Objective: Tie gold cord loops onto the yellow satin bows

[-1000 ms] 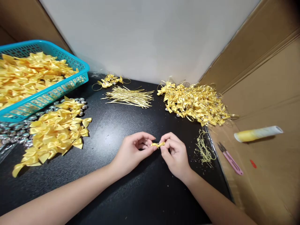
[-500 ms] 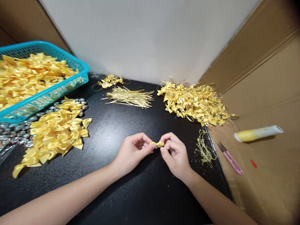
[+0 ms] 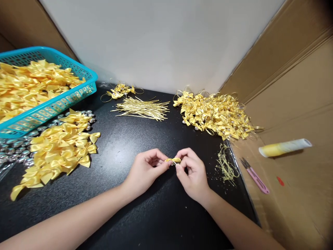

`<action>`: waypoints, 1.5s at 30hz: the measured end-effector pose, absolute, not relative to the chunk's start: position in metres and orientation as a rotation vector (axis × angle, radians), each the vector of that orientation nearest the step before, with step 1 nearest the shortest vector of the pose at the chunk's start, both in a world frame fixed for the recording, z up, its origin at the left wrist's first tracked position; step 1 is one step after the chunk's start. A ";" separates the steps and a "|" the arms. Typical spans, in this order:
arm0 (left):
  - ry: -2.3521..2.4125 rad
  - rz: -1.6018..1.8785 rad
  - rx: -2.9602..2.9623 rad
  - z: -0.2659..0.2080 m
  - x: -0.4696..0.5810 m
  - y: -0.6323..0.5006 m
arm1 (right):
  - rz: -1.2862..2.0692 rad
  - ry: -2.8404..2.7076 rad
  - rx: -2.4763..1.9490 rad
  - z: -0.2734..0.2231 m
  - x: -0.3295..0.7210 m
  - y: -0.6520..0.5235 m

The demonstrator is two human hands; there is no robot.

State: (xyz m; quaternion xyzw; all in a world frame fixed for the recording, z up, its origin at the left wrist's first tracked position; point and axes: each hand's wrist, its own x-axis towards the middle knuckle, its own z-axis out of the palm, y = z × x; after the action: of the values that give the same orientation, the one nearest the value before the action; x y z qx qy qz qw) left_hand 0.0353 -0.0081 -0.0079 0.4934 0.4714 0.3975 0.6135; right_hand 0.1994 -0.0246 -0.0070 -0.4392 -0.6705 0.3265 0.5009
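Note:
My left hand pinches a small yellow satin bow between thumb and fingertips, above the black tabletop. At the bow's other end is my right hand, its thumb and index finger closed on a thin cord that runs from the bow's middle. A bit of something shiny shows under the bow, mostly hidden by the fingers. Beyond the hands lies a bundle of cut gold cords. Left of them, loose yellow bows form a pile.
A turquoise basket full of bows stands at the left, with silver beads beside it. Bows with gold loops are heaped at the back right, a smaller cluster further left. Cord scraps, pink snips and a tube lie right.
The view has shifted slightly. My right fingertips have moved a little closer to the bow's middle, and the thin cord shows more clearly. My left hand keeps its hold.

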 end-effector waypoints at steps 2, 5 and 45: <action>1.084 0.934 1.155 -0.009 0.035 -0.009 | 0.785 -1.625 -1.058 -0.007 0.199 -0.025; 1.073 0.965 1.178 -0.007 0.035 -0.010 | 0.785 -1.631 -1.052 -0.007 0.199 -0.025; 1.086 1.223 1.751 -0.001 0.034 -0.017 | 0.437 -1.740 -1.080 -0.011 0.190 -0.034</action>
State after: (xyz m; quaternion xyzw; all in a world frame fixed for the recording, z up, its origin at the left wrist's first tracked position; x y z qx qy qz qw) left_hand 0.0337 -0.0169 -0.0010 0.6807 0.4221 0.4754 0.3641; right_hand 0.1902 -0.0342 -0.0114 -0.4467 -0.7196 0.1805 0.5000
